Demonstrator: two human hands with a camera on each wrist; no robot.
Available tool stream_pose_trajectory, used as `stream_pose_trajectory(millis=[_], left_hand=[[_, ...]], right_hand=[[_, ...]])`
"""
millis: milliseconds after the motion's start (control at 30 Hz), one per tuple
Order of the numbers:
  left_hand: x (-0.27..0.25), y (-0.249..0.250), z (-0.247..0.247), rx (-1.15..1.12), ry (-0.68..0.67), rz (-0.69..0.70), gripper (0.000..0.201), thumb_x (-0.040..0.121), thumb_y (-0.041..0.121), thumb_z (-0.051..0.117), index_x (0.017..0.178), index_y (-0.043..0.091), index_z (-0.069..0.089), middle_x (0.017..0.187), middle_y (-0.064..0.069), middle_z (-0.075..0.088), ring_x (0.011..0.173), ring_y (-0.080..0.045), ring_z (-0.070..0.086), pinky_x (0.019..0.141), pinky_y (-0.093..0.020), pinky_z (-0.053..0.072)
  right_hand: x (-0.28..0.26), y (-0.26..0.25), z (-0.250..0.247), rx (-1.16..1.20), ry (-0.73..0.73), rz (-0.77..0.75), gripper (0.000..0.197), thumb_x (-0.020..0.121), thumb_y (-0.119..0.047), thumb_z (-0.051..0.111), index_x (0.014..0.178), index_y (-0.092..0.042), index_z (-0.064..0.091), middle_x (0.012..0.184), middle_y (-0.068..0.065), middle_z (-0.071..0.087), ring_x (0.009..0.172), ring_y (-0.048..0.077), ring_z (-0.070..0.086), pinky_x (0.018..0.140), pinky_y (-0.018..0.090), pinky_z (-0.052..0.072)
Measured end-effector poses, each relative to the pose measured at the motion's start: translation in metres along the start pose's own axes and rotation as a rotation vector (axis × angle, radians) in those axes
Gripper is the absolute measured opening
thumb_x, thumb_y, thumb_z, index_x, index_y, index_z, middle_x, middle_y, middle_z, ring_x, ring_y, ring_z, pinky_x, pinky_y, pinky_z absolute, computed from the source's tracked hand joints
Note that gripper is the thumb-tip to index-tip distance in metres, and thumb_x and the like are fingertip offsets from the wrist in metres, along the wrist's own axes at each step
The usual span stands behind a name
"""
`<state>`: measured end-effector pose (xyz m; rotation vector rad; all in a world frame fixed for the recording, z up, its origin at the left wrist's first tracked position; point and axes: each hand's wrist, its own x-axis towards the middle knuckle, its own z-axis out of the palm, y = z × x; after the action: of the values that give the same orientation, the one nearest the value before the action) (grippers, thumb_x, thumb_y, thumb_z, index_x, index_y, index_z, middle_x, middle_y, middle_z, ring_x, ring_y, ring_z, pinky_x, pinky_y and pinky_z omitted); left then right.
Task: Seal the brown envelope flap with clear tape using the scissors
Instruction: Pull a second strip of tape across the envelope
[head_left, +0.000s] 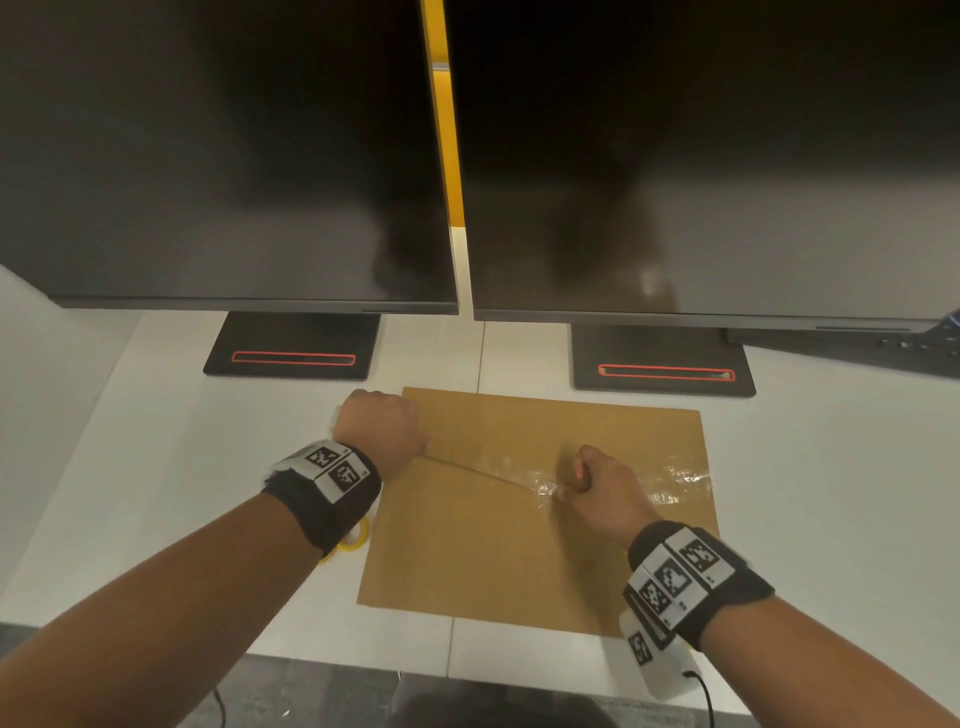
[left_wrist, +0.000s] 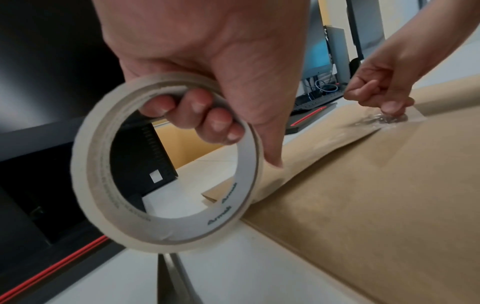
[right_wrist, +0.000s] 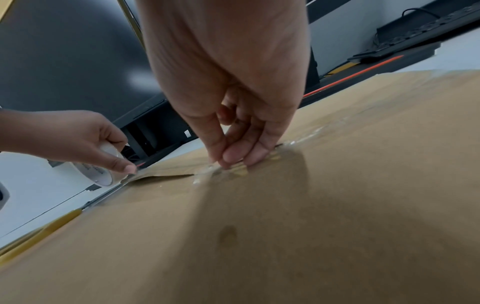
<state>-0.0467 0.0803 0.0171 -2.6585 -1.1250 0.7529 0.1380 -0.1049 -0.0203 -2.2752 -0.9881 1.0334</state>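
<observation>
While the right hand (right_wrist: 233, 144) pinches the clear tape (head_left: 545, 488) mid-flap, the left hand (left_wrist: 207, 82) grips the tape roll (left_wrist: 166, 164) at the envelope's (head_left: 493, 561) left edge — scissors (head_left: 353, 535), probably, lie nearer the left.

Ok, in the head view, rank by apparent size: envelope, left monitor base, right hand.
1. Envelope, clearly largest.
2. Left monitor base.
3. Right hand, smallest, though it is nearer the camera.
</observation>
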Motion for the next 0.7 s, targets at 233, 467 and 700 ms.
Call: stream_pose_trajectory(millis=[233, 467, 700], left_hand=[[-0.001, 0.007, 0.006, 0.027, -0.004, 0.024, 0.037, 0.095, 0.047, 0.042, 0.103, 0.017, 0.062, 0.103, -0.003, 0.068, 0.094, -0.023, 0.062, 0.084, -0.033, 0.041], [0.000, 0.010, 0.005, 0.025, -0.014, 0.029, 0.035, 0.095, 0.045, 0.043, 0.103, 0.017, 0.062, 0.103, -0.003, 0.067, 0.095, -0.022, 0.061, 0.085, -0.033, 0.040], [0.002, 0.012, 0.007, 0.029, -0.018, 0.026, 0.035, 0.096, 0.044, 0.042, 0.106, 0.017, 0.060, 0.105, -0.004, 0.067, 0.095, -0.022, 0.060, 0.085, -0.033, 0.040]], right_hand=[[-0.003, -0.002, 0.002, -0.012, -0.029, -0.073, 0.020, 0.084, -0.002, 0.055, 0.075, -0.020, 0.055, 0.062, -0.014, 0.053, 0.058, -0.005, 0.049, 0.050, 0.005, 0.036], [0.001, 0.000, 0.007, -0.038, -0.062, -0.030, 0.024, 0.085, -0.006, 0.059, 0.077, -0.026, 0.071, 0.088, -0.005, 0.071, 0.082, 0.009, 0.064, 0.080, 0.020, 0.050], [-0.001, -0.001, 0.009, -0.108, -0.036, -0.065, 0.019, 0.087, -0.010, 0.059, 0.090, -0.020, 0.076, 0.100, -0.002, 0.072, 0.089, 0.012, 0.065, 0.086, 0.020, 0.047]])
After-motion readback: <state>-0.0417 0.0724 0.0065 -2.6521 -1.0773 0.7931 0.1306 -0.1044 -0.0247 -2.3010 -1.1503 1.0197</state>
